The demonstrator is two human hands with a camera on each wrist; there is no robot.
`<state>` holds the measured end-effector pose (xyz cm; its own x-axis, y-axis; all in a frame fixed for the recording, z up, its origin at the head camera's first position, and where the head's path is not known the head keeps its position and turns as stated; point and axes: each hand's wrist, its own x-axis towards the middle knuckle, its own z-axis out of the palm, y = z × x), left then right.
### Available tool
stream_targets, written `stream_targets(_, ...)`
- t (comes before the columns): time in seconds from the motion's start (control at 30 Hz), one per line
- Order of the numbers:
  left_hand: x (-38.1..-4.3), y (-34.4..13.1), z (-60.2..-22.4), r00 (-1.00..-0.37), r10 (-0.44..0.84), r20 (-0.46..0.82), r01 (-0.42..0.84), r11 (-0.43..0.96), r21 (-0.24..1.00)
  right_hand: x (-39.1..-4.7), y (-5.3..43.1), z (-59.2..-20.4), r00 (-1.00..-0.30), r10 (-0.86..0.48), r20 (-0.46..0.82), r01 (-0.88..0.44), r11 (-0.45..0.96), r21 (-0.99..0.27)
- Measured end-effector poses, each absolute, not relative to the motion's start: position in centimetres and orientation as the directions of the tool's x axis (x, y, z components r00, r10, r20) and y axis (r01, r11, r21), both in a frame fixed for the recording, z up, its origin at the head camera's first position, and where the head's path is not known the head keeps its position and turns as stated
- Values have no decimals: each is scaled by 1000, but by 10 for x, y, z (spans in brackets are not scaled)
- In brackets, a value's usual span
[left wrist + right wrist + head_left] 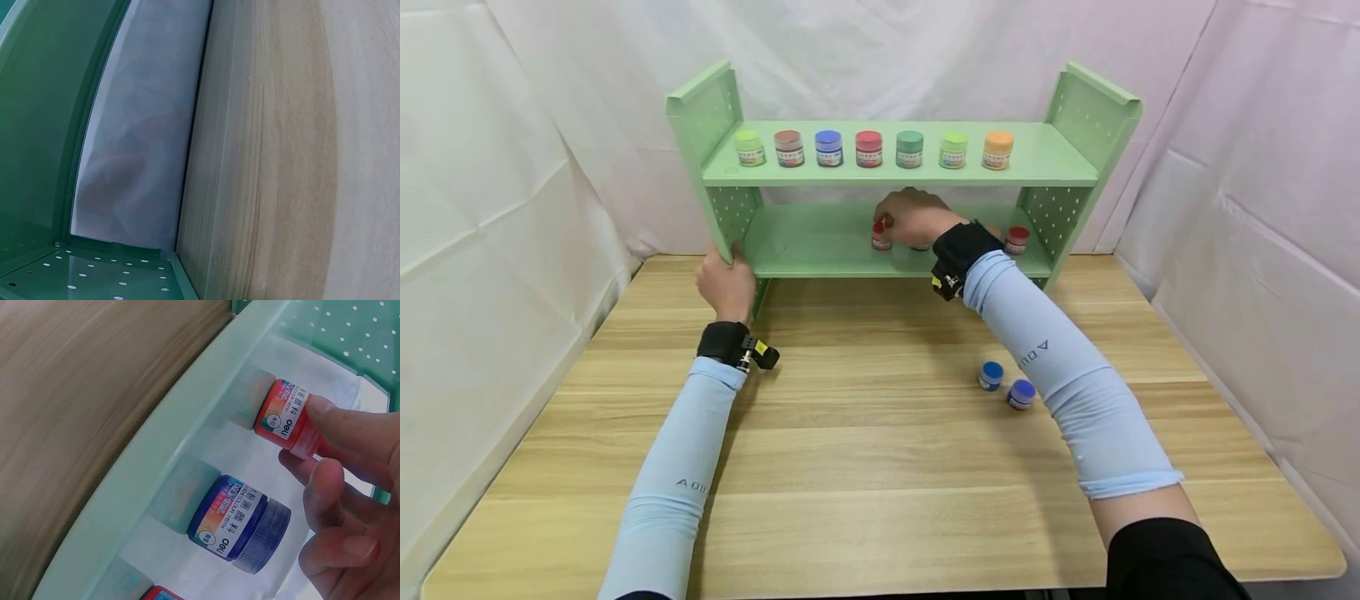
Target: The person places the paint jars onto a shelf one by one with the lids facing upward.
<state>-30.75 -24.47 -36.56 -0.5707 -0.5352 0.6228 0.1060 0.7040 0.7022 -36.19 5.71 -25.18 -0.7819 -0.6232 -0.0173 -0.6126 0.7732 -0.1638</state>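
Note:
My right hand (917,215) pinches a red paint jar (282,414) by its lid between thumb and fingers, at the lower board of a green two-tier shelf (820,242). The jar's base is at the board's surface. Beside it stands a dark blue paint jar (220,512), mostly covered by the hand in the head view. Part of another red jar (161,594) shows at the bottom of the right wrist view. My left hand (727,285) grips the front edge of the shelf's left side panel (698,158); some of its fingers are hidden. The left wrist view shows no hand.
Several paint jars line the upper board, from a light green one (749,148) to an orange one (997,151). A red jar (1017,240) stands at the lower right. On the wooden table (850,433) are a blue jar (991,376) and a violet-blue jar (1021,394).

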Motion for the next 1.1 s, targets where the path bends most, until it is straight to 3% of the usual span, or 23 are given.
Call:
stream_targets(0.27, -307, -244, -368, -577, -547, 607, 92, 695, 713, -361, 57, -253, -795, -607, -8, -598, 785, -159)
stream_targets(0.43, -307, -244, -368, -577, -540, 613, 98, 700, 708, -354, 64, -250, -793, -609, 11, -596, 772, -222)
stream_targets(0.87, -308, -244, -367, -571, -534, 623, 102, 707, 700, -332, 114, -254, -720, -644, 258, -693, 686, -220)
stream_targets(1.1, -308, -245, -367, -570, -537, 622, 97, 708, 699, -309, 149, -273, -671, -669, 318, -741, 595, -310)
